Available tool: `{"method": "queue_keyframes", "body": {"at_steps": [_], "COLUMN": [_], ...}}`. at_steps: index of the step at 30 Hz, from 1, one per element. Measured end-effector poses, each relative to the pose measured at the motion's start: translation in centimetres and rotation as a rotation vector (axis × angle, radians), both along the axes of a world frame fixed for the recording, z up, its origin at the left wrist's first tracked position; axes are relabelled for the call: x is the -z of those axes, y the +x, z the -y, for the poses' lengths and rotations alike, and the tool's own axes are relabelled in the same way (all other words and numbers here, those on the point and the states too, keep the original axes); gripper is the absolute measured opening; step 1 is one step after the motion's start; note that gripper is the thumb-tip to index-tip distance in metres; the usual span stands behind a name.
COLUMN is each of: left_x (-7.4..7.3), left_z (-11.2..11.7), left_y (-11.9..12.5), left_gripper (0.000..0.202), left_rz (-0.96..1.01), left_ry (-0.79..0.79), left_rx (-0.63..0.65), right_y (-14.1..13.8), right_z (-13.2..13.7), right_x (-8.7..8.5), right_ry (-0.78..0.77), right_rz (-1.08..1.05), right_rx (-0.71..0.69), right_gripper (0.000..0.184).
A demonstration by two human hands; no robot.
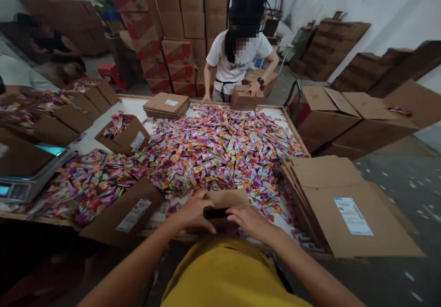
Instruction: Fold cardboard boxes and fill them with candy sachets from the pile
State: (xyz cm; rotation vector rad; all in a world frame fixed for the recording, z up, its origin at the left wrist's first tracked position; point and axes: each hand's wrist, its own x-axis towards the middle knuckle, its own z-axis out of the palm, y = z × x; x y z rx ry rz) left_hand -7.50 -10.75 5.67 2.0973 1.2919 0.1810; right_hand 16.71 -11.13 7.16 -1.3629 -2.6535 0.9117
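A wide table (132, 106) carries a heap of bright packets (220, 146), with flat cartons (330, 196) stacked at its right corner. At the near edge a cardboard box (229, 197) sits between the left hand (193, 211) and right hand (251, 220). Their fingers lie close together, curled over its dark opening, seemingly gripping the rim.

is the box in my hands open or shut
Open: the box has its flap raised, dark opening between left hand and right hand.

Table (134, 107): white top, wooden rim.
- Centre: heap of bright sweet packets (220, 146).
- Upper centre: stack of flat boxes (166, 105).
- Left: open box (126, 134) part-filled with packets; scale (24, 183).
- Bottom centre, at the near edge: small box (225, 200).
- Lower right: pile of flattened cartons (330, 196).
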Motion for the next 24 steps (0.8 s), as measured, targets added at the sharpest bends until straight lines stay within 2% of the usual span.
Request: {"method": "queue_keyframes", "body": {"at_steps": [2,3,5,7,9,11,14,16,17,19,20,21,23,24], "left_x": [0.6,1.0,2.0,2.9,3.7,4.3,4.7,4.6,4.5,4.1,3.7,3.3,2.4,2.0], "left_z": [-0.4,-0.4,-0.3,0.3,1.2,2.0,2.7,2.8,2.7,2.4,2.1,1.8,1.3,1.1], "left_y": [0.0,0.1,0.7,1.8,3.2,4.3,4.9,4.6,4.5,4.3,4.2,4.1,3.4,2.7], "left_gripper": [0.056,0.044,0.028,0.02,0.015,0.011,0.021,0.034,0.052,0.101,0.118,0.126,0.122,0.116], "left_rz": [0.014,0.012,-0.02,-0.056,-0.083,-0.122,-0.172,-0.13,-0.105,-0.099,-0.119,-0.145,-0.176,-0.172], "left_ry": [0.003,0.021,0.101,0.2,0.268,0.321,0.347,0.252,0.192,0.093,0.064,0.045,0.014,0.005], "left_rx": [0.002,-0.014,-0.06,-0.104,-0.127,-0.149,-0.16,-0.101,-0.053,0.055,0.098,0.129,0.136,0.082], "right_y": [-0.6,-0.9,-1.3,-1.5,-1.6,-1.8,-2.2,-2.2,-1.9,-0.8,0.1,1.4,4.7,6.5], "right_z": [1.1,1.5,1.9,1.7,1.2,0.9,1.2,1.2,0.9,-0.6,-1.7,-3.0,-5.6,-6.7], "right_x": [0.4,0.6,1.2,2.1,3.4,4.9,6.6,6.9,6.8,6.5,6.4,6.3,6.5,6.9], "right_ry": [-0.035,-0.001,0.148,0.28,0.279,0.24,0.236,0.193,0.143,-0.019,-0.101,-0.16,-0.186,-0.162], "right_rz": [0.103,0.164,0.209,0.158,0.093,0.094,0.111,0.019,-0.072,-0.311,-0.436,-0.538,-0.601,-0.569], "right_rx": [0.051,0.095,0.152,0.154,0.143,0.153,0.167,0.195,0.216,0.295,0.374,0.494,0.834,1.004], "right_gripper": [0.028,0.026,0.017,0.01,0.007,0.013,0.027,0.029,0.028,0.02,0.016,0.013,0.022,0.031]}}
